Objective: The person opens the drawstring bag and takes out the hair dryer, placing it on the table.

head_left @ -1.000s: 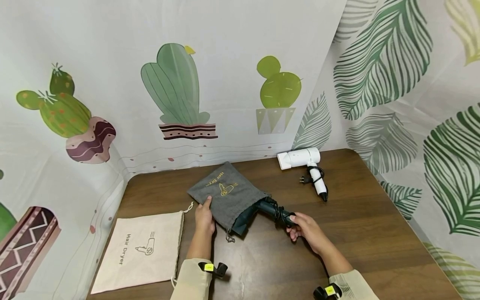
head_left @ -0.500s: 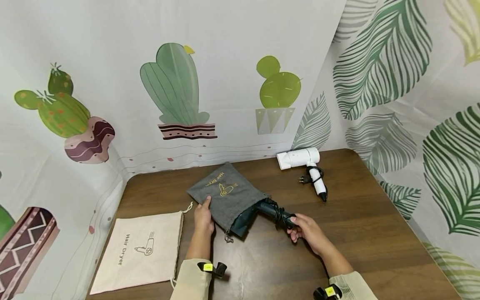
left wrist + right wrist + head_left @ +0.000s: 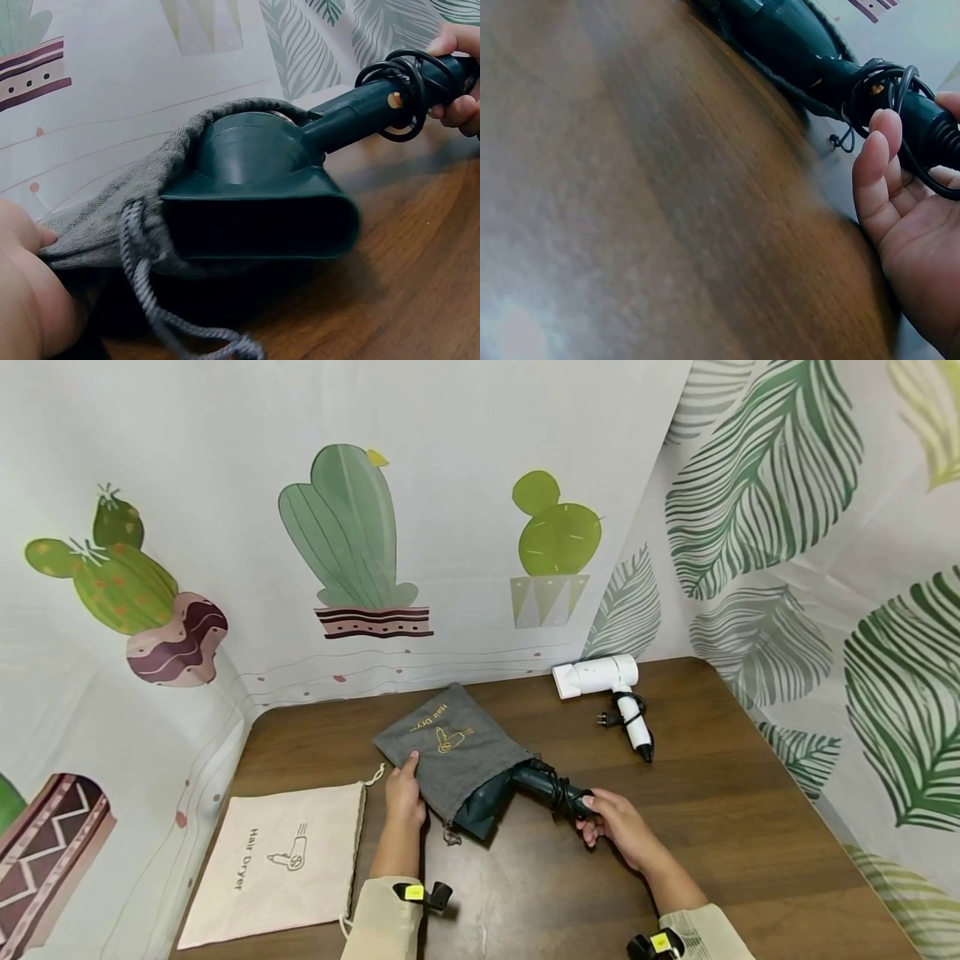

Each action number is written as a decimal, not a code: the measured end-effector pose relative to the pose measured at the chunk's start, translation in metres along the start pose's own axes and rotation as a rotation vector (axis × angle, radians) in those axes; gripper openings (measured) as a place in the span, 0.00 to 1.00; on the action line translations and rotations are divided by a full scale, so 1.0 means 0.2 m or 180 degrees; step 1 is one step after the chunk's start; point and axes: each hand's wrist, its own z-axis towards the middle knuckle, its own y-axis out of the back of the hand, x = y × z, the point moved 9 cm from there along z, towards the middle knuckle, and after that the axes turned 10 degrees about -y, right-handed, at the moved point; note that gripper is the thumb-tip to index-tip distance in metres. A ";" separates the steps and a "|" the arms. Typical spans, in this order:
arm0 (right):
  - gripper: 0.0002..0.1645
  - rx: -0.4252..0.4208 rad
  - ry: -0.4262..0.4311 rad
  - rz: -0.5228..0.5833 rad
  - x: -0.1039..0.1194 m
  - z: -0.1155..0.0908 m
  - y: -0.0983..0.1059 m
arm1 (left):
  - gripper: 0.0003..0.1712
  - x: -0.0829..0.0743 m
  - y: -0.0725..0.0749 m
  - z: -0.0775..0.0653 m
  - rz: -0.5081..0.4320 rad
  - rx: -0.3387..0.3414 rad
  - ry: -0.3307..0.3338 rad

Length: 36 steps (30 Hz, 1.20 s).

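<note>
A dark green hair dryer (image 3: 255, 150) lies partly inside a grey drawstring bag (image 3: 453, 743) printed "Hair Dryer". Its wide nozzle (image 3: 262, 225) and its handle stick out of the bag's mouth; the rest is covered by cloth. A black cord (image 3: 409, 90) is wound around the handle. My left hand (image 3: 403, 793) grips the bag's near left edge, thumb on top and the other fingers hidden below. With its thumb and fingers, my right hand (image 3: 611, 822) holds the end of the handle. A grey drawstring (image 3: 146, 285) dangles at the bag's mouth.
A cream "Hair Dryer" drawstring bag (image 3: 277, 864) lies flat at the table's left. Toward the back right is a white hair dryer (image 3: 600, 677) with its cord wrapped around the handle. Printed cloth (image 3: 465, 527) hangs behind the brown table (image 3: 720, 760).
The bag's near corner and my left hand have shifted very slightly left, and a little more of the green nozzle shows. My right hand has stayed nearly still on the handle.
</note>
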 end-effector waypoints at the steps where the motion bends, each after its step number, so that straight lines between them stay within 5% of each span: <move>1: 0.15 0.0014 0.0002 0.0007 0.00 0.00 0.00 | 0.29 -0.01 0.00 0.00 -0.0004 0.0014 0.0018; 36: 0.13 0.0288 -0.0003 0.0016 0.01 0.00 -0.01 | 0.30 -0.05 -0.01 -0.04 0.0006 0.0078 0.0049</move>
